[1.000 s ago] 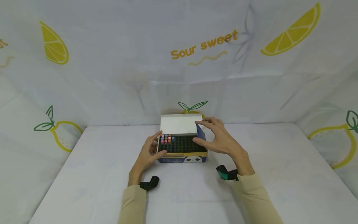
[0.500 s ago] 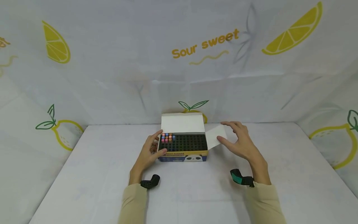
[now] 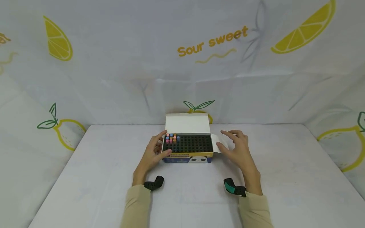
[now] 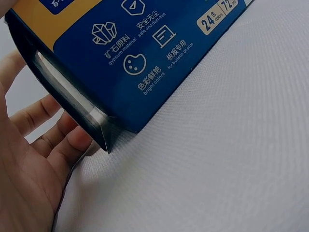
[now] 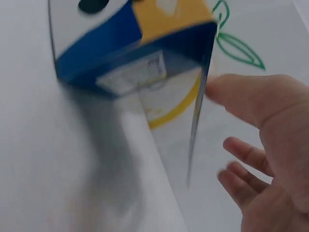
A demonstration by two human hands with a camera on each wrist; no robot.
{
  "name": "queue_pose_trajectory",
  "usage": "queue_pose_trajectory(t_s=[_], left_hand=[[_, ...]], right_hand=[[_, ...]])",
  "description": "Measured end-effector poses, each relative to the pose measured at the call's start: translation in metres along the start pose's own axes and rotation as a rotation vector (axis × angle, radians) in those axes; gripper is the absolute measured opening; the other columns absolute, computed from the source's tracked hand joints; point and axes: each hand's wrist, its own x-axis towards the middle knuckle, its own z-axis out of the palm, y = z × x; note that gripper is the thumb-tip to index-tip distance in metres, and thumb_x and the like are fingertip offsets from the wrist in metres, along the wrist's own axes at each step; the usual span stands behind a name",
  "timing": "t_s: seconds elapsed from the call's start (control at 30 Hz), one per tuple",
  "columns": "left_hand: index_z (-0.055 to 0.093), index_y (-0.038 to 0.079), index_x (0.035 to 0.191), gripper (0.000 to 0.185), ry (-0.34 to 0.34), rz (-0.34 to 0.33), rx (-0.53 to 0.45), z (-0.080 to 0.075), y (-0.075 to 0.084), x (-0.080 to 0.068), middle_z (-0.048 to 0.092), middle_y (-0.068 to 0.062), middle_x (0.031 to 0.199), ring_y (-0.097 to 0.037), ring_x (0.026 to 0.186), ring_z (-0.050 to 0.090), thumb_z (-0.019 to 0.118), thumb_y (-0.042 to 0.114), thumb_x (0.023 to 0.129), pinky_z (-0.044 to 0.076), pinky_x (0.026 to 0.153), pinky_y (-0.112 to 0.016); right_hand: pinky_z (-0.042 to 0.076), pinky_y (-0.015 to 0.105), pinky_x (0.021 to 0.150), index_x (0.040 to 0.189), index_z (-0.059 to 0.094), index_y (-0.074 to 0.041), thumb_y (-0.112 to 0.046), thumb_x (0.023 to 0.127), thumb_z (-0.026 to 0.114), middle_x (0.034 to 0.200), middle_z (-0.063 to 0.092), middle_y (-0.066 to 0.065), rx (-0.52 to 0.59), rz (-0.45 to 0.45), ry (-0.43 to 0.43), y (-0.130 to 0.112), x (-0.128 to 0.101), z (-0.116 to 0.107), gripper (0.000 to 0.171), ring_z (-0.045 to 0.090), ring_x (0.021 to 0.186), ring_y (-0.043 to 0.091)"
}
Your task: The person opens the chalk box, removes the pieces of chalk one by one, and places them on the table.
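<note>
Fingers of the right hand [image 3: 239, 150] spread and loosely bent, gripping nothing; thumb tip at the white inner face of the side flap [image 3: 218, 142], contact likely, though blur in the right wrist view prevents certainty. Left hand [image 3: 151, 155] grasps the left end of the box [image 3: 174, 160], thumb over the front rim, index finger near the rear corner, other fingers curled at the end wall.

Key relation, as judged: flap lies just left of the right palm, hinged on the box's right-end top edge and leaning outward; the right hand is the nearer by far. Box sits upright between the hands, long axis running left to right, printed front toward the person.

Inside: black insert [image 3: 196, 144] with rows of holes; coloured sticks [image 3: 171, 138] grouped in the rear left part. Lid [image 3: 187, 123] stands raised along the rear long edge, white side forward.

Edges and room: printed cloth [image 3: 137, 85] rises near behind the lid, so little depth that way. Worktop [image 3: 194, 202] runs on broadly outward of both hands and toward the person between the forearms.
</note>
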Motion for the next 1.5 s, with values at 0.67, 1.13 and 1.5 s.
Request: queue_pose_trajectory(t_s=[0.67,1.13,1.5], left_hand=[[0.039,0.024,0.158,0.077,0.007,-0.032,-0.007,-0.001,0.001,0.000,0.049,-0.018,0.123,-0.021,0.084,0.044,0.074,0.037,0.090,0.041,0.070,-0.024],[0.039,0.025,0.158,0.077,0.015,-0.035,-0.005,-0.002,0.001,0.001,0.049,-0.018,0.124,-0.022,0.085,0.043,0.074,0.037,0.090,0.039,0.070,-0.025],[0.040,0.025,0.157,0.077,0.022,-0.036,-0.011,-0.003,0.000,0.001,0.049,-0.019,0.124,-0.022,0.085,0.043,0.073,0.038,0.089,0.040,0.070,-0.025]], right_hand=[[0.024,0.071,0.116,0.136,0.064,-0.008,-0.025,0.095,0.071,0.147,0.034,0.027,0.357,0.190,0.018,-0.049,0.000,0.071,0.045,0.031,0.142,0.045],[0.034,0.072,0.105,0.144,0.059,-0.012,-0.032,0.093,0.072,0.148,0.033,0.029,0.205,0.211,-0.014,-0.050,0.002,0.072,0.055,0.030,0.137,0.051],[0.034,0.067,0.108,0.128,0.069,-0.001,-0.019,0.091,0.076,0.135,0.049,0.028,0.243,0.033,0.103,-0.060,0.008,0.058,0.041,0.043,0.131,0.046]])
